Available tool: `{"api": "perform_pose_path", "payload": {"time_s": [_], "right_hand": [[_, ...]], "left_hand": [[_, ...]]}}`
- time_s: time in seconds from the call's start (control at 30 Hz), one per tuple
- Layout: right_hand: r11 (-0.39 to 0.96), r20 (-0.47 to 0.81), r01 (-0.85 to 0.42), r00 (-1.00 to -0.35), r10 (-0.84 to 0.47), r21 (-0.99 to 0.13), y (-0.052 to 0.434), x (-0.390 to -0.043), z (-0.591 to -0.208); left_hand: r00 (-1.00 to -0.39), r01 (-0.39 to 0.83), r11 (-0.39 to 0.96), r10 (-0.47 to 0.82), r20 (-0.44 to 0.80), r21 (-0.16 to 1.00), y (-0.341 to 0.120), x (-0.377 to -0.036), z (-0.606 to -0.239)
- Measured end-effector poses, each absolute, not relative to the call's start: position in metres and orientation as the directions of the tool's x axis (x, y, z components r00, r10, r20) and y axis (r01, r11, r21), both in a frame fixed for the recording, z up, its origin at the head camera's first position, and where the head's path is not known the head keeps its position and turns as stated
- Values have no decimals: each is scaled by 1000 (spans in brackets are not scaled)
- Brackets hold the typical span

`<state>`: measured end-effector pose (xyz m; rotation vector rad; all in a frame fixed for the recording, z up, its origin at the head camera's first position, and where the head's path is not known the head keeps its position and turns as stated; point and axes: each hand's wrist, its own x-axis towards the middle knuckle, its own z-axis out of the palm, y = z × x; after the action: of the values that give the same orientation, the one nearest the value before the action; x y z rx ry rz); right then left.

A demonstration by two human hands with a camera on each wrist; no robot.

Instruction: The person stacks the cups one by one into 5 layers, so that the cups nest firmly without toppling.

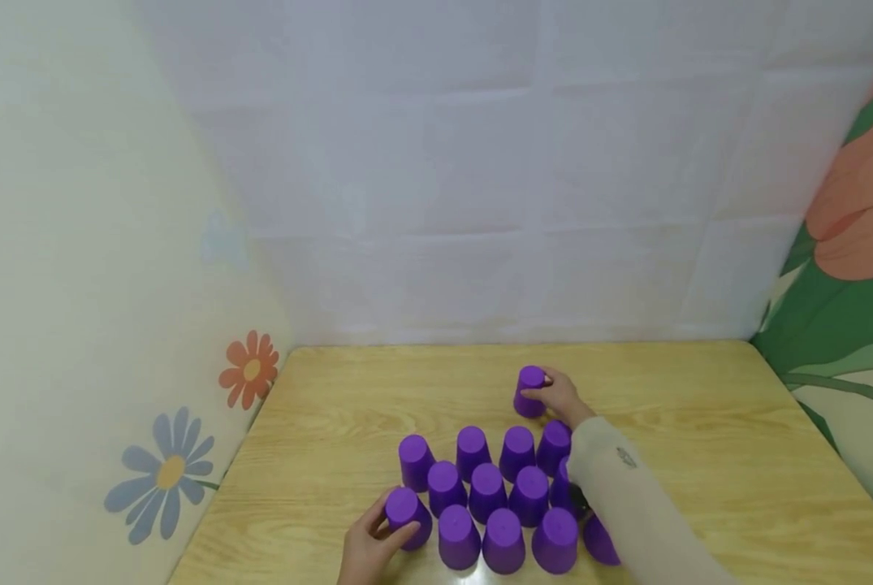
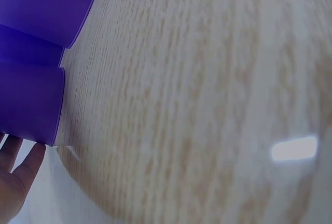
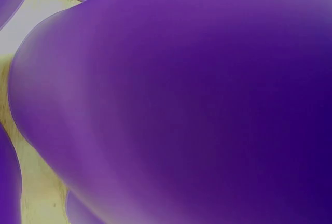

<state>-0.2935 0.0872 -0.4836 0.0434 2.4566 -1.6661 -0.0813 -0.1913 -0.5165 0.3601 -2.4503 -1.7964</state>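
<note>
Several purple cups stand upside down in staggered rows on the table. In the head view my left hand (image 1: 373, 543) grips the front-left purple cup (image 1: 404, 510), thumb on its near side and fingers on its far side. In the left wrist view, left-hand fingertips (image 2: 30, 163) touch a purple cup (image 2: 31, 102) near its rim. Behind the rows, my right hand (image 1: 557, 395) holds another upside-down purple cup (image 1: 529, 382) by its side. Whether that cup touches the table, I cannot tell. A purple cup (image 3: 197, 99) nearly fills the right wrist view, which hides the right hand.
The wooden table (image 1: 348, 390) extends back to a white cloth wall (image 1: 465, 203). The right sleeve (image 1: 633, 487) passes over the right end of the rows and partly covers a cup (image 1: 598, 543). Flower-printed walls flank the table, with an orange flower (image 1: 252, 370) at left.
</note>
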Motion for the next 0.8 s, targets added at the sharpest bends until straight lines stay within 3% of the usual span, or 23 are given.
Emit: {"api": "perform_pose_path", "payload": {"time_s": [0.17,0.27,0.5,0.57,0.8], "right_hand": [[390,-172,128,-982,-80,-912,88,-294,-483],[371,-132,84,-986,-106,-925,92,-305,-502],[385,-31,-2,-996,-80,-923,110,-385,-624],[374,-6,-30,-995,-95,-927,113,-394,-638],[357,-73,38,-994,-87,-933,107,-359,-583]], "left_hand": [[-972,-48,309,-232,26,950,-192,-81,-521],[-972,-34,316,-230,42,948,-192,-81,-521],[-970,-139,290,-231,-72,947,-190,-82,-516],[-971,-138,302,-228,-69,943,-190,-82,-515],[-970,-140,295,-233,-70,945,-192,-84,-518]]}}
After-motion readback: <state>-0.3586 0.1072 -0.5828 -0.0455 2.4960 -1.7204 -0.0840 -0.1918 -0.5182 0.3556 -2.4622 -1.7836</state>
